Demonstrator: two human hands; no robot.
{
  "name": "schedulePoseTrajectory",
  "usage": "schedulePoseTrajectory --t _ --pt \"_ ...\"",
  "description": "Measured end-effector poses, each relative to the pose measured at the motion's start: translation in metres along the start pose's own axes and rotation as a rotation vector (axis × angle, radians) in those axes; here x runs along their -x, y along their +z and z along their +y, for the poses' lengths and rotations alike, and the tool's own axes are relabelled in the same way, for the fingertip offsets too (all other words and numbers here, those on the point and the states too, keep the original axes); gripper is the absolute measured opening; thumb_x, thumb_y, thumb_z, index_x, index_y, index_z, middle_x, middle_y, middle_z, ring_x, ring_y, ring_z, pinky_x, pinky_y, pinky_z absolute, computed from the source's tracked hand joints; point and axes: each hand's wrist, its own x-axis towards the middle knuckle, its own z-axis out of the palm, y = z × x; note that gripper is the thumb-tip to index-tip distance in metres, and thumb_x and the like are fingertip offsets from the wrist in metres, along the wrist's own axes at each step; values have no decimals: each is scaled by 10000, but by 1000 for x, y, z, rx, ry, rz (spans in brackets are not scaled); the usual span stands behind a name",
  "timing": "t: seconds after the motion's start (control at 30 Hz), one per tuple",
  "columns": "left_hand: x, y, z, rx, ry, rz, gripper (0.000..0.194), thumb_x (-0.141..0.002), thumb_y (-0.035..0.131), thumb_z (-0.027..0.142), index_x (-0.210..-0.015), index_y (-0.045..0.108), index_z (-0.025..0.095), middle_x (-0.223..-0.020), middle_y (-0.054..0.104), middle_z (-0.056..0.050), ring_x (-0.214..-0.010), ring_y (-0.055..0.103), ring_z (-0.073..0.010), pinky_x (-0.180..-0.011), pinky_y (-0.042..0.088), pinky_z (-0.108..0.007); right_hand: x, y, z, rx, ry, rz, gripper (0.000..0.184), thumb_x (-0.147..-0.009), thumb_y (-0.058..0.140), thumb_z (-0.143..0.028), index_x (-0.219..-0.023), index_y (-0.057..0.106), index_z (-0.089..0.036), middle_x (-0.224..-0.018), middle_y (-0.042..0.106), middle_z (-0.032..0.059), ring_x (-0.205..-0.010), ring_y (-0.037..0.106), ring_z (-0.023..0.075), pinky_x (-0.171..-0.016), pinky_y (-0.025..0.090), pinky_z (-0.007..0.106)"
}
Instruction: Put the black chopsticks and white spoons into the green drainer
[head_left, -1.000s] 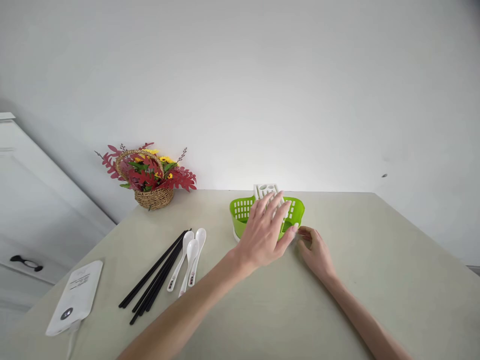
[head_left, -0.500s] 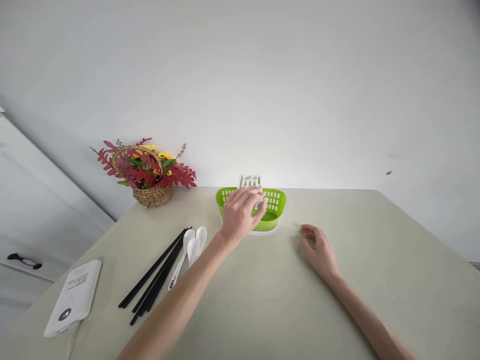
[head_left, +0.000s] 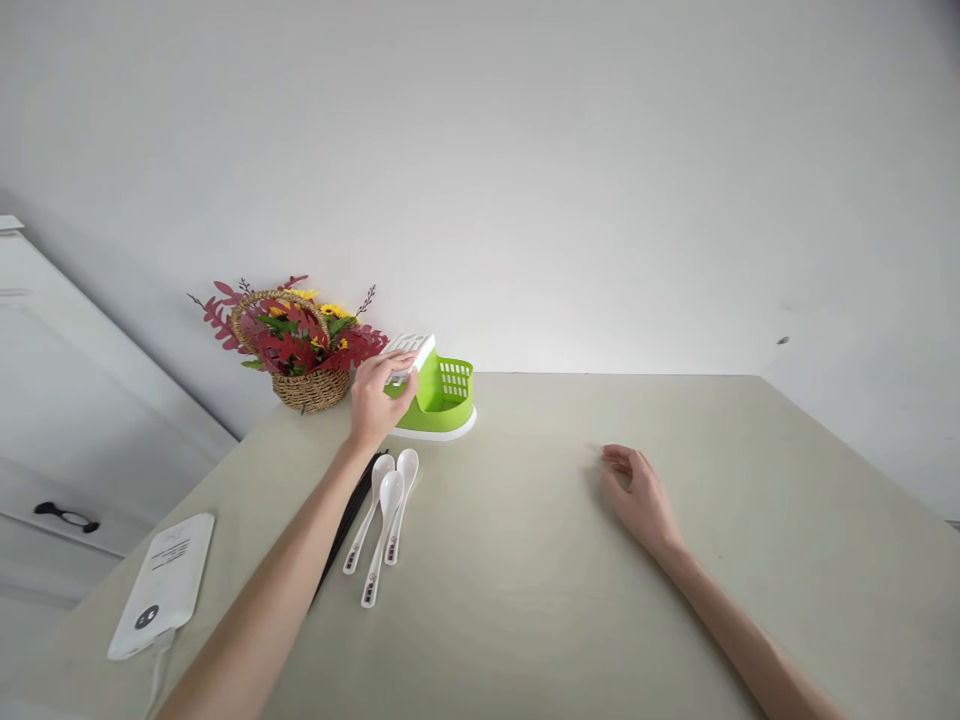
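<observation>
Toward the back of the table stands a green utensil holder (head_left: 431,400) with a pierced white top and a white base. My left hand (head_left: 379,395) grips its raised white-topped part from the front left, covering some of it. The low basket side with slots faces right. Nearer me lie three white spoons (head_left: 388,500), and beside them several black chopsticks (head_left: 349,520), partly hidden by my left forearm. My right hand (head_left: 637,495) rests on the table to the right, fingers loosely curved, thumb apart, holding nothing.
A wicker basket (head_left: 311,390) of red and yellow artificial flowers stands at the back left, close to the holder. A white power bank (head_left: 165,580) with a cable lies at the left edge. White wall (head_left: 600,200) behind, white cabinet (head_left: 82,400) at left.
My left hand has moved left with the utensil holder, which now stands near the flower basket with its low side turned to the right. My right hand has stayed in place.
</observation>
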Motion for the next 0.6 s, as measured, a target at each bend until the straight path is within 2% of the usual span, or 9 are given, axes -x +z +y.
schedulePoseTrajectory --t 0.17,0.33,0.47,0.6 --pt "4 -10 -12 -77 -99 -4 156 -977 569 323 -1057 671 235 -1249 752 -72 -1254 647 -256 -1131 460 -480 -1 1 4 -3 -19 2 387 -853 536 -329 -1224 601 -239 -1272 674 116 -1153 662 277 -862 539 403" --pt "6 -17 -13 -76 -68 -8 171 -986 557 323 -1083 668 236 -1263 746 -66 -1246 649 -253 -1125 458 -455 -2 1 6 -5 -41 5 388 -853 534 -343 -1219 606 -235 -1256 673 125 -1140 667 278 -841 543 402" --pt "7 -22 3 -140 -17 -37 231 -1002 516 284 -1184 650 235 -1303 726 -72 -1275 629 -263 -1144 412 -469 -2 1 5 1 -50 4 386 -853 524 -345 -1213 608 -235 -1244 673 118 -1134 668 278 -833 542 400" --pt "22 -15 32 -170 70 -6 332 -1003 515 268 -1329 573 251 -1518 577 -91 -1446 482 -289 -1195 348 -517 -2 2 5 6 -56 5 370 -856 522 -337 -1201 608 -234 -1241 675 115 -1136 667 274 -837 546 399"
